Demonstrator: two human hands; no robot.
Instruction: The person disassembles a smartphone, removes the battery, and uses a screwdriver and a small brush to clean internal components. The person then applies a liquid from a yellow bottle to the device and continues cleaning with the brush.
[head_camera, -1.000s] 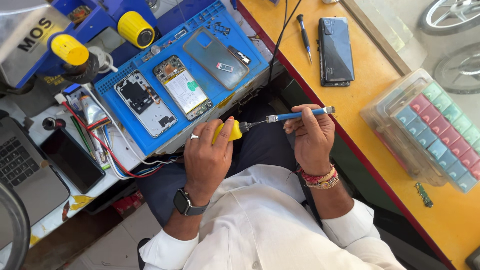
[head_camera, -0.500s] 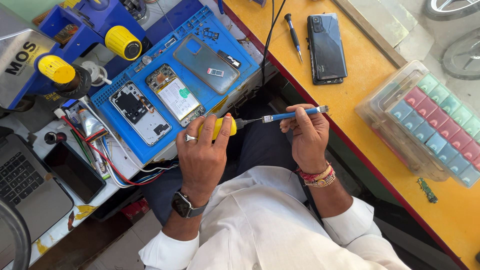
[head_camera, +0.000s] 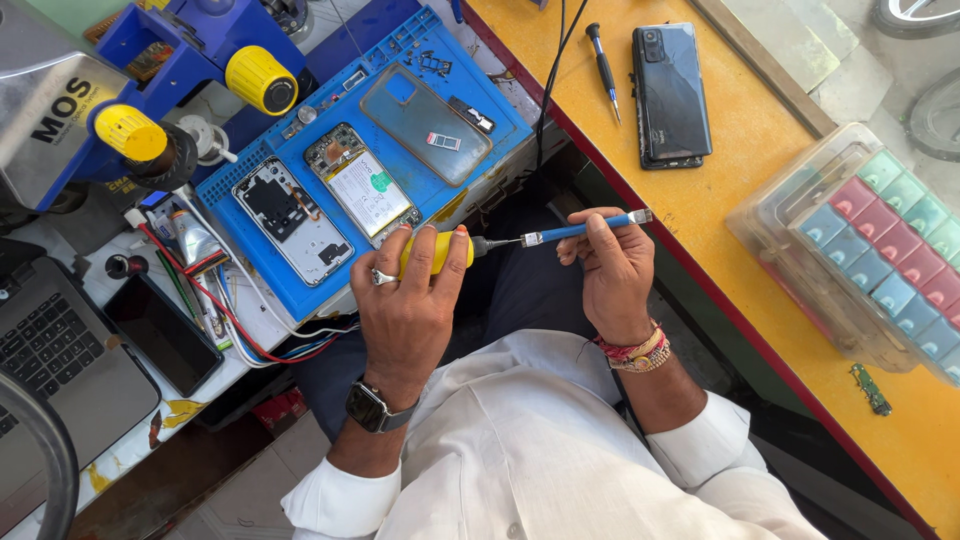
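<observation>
Over lap, hands (head_camera: 505, 275) grip screwdriver (head_camera: 500, 243).

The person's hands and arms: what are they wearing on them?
Both arms are in white long sleeves with buttoned cuffs. The left hand has a silver ring on one finger and a dark smartwatch at the wrist. The right hand wears red and yellow thread bands at its wrist.

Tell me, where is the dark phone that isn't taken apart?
In the head view, the dark phone lies at the upper right on the yellow table, beside a small screwdriver and beyond the right hand.
</observation>
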